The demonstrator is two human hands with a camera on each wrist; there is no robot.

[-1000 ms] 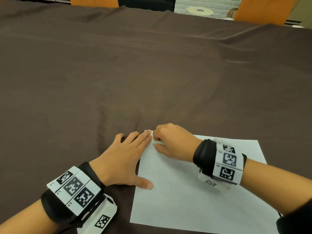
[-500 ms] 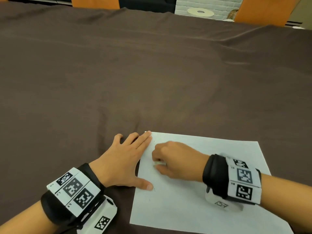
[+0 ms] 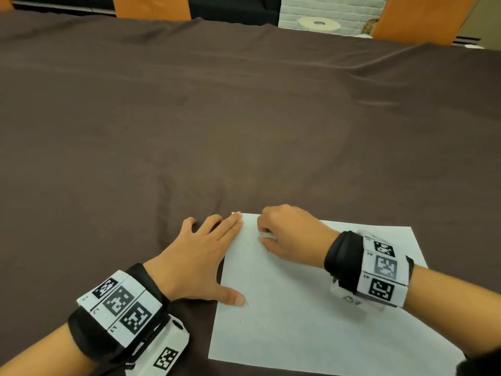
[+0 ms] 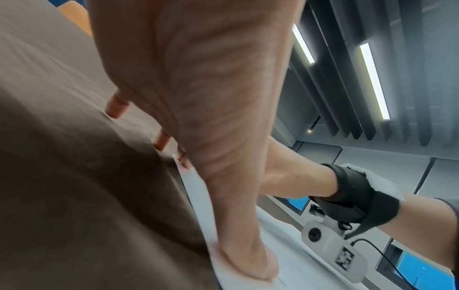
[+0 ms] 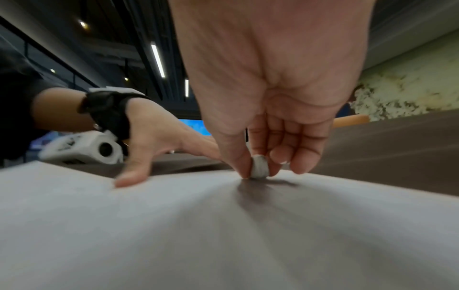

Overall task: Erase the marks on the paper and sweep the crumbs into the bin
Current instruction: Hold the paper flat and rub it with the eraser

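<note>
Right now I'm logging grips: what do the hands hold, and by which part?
The right hand pinches a small eraser by its sides, tip on the paper. The left hand holds nothing; it presses flat on the paper's edge.

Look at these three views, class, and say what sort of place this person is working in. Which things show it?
Probably an office or meeting room, though that is a guess. A large table under a brown cloth has orange chairs along its far side, long strip lights hang between dark ceiling slats, and a white brick wall stands behind.
</note>
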